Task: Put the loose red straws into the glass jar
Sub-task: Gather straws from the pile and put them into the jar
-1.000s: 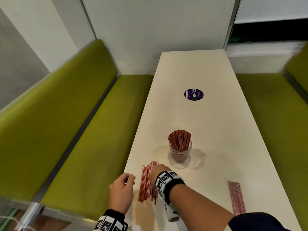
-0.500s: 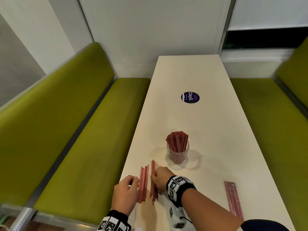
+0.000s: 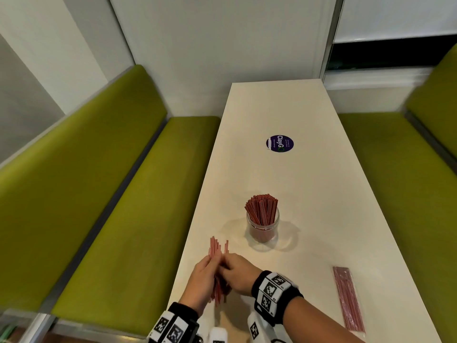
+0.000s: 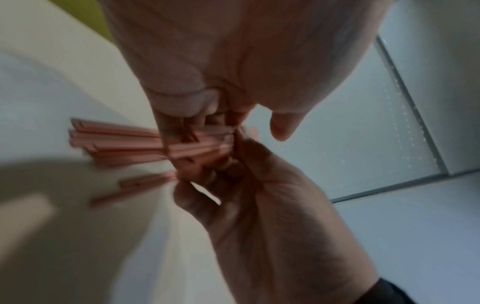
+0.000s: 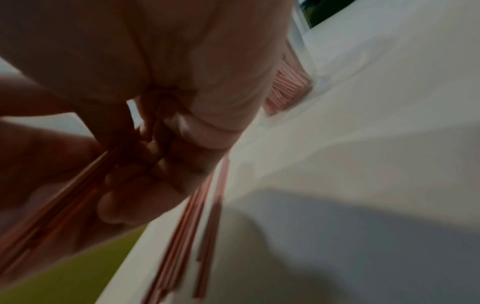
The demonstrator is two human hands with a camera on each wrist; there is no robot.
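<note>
A glass jar point(image 3: 262, 229) stands mid-table, packed with upright red straws point(image 3: 261, 210). Near the table's left front edge lies a bundle of loose red straws point(image 3: 214, 247). My left hand point(image 3: 206, 273) and right hand point(image 3: 235, 268) meet over it, fingers curled round the bundle from either side. The left wrist view shows my left hand point(image 4: 197, 115) wrapped round the straws point(image 4: 116, 142), with the right hand point(image 4: 246, 195) pinching them from below. In the right wrist view a few straws point(image 5: 200, 214) lie flat on the table beside my right hand point(image 5: 161, 131).
A sealed packet of red straws point(image 3: 348, 298) lies at the table's front right. A round purple sticker point(image 3: 280, 143) sits further back. Green benches point(image 3: 111, 194) flank the white table point(image 3: 309, 194) on both sides. The left table edge is close to my hands.
The loose straws lay in two small piles half a second ago. My hands have closed together and gathered them into one bundle. The jar has not moved.
</note>
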